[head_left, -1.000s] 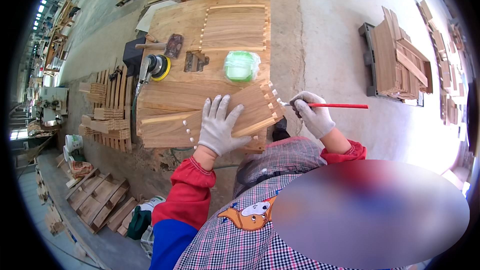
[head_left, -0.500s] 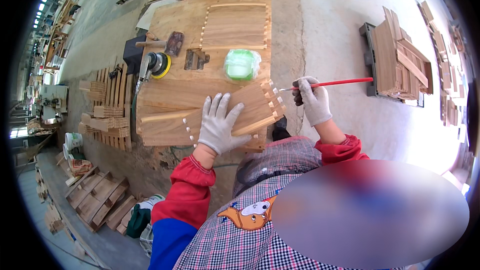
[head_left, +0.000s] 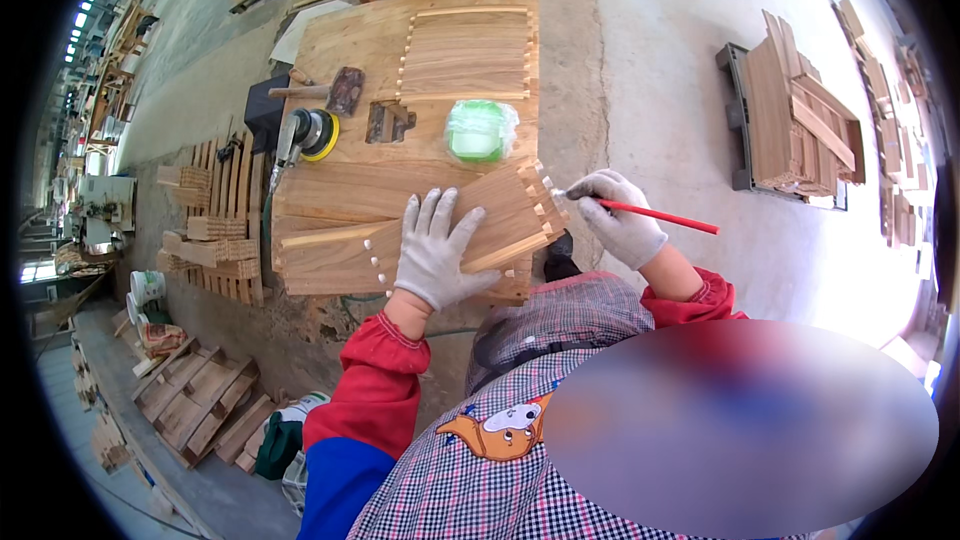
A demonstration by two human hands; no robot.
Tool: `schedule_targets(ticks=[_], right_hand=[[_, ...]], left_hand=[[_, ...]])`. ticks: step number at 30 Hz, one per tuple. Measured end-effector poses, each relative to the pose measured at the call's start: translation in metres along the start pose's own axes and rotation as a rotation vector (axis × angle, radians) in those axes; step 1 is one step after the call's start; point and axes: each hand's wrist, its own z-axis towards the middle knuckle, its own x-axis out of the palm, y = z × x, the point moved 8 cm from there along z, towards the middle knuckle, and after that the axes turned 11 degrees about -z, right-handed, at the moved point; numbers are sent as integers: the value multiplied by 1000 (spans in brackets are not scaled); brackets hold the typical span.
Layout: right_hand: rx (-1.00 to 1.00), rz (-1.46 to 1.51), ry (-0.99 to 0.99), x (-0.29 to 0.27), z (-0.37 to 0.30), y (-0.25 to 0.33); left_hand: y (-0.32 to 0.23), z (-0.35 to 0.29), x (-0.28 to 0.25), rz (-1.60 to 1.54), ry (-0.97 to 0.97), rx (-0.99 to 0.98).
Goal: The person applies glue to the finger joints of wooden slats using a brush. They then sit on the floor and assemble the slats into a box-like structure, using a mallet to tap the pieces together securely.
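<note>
The gloved left hand (head_left: 437,253) lies flat, fingers spread, on a wooden board (head_left: 420,230) with a toothed end. The gloved right hand (head_left: 622,219) grips a red brush (head_left: 655,214), tip at that end. Behind on the bench (head_left: 330,40) sit a green tub (head_left: 478,130) and a sander (head_left: 312,133).

- A green tub (head_left: 478,130) wrapped in clear plastic stands on the wooden surface (head_left: 350,50), near its right edge, just above the slanted board.
- White buckets (head_left: 146,287) stand on the floor at far left, beside stacked wood.
- No labels, signs or screens can be made out.
</note>
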Motion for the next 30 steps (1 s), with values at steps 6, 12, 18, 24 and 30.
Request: schedule_targets(ticks=[6,12,18,24,30], right_hand=[[23,8,34,-7,-6,-3],[30,38,29,-2,-9,-5],[93,125,-43,0,-12,-29],[325,657,-24,18,-16,-56],[357,864,-13,19,-20,-54]], left_hand=[[1,-2,0,5,2,-2],[0,0,1,17,11,-1],[1,-1,1,7,1,2],[0,-1,0,3,-4,1],[0,-1,1,0,-1,-5]])
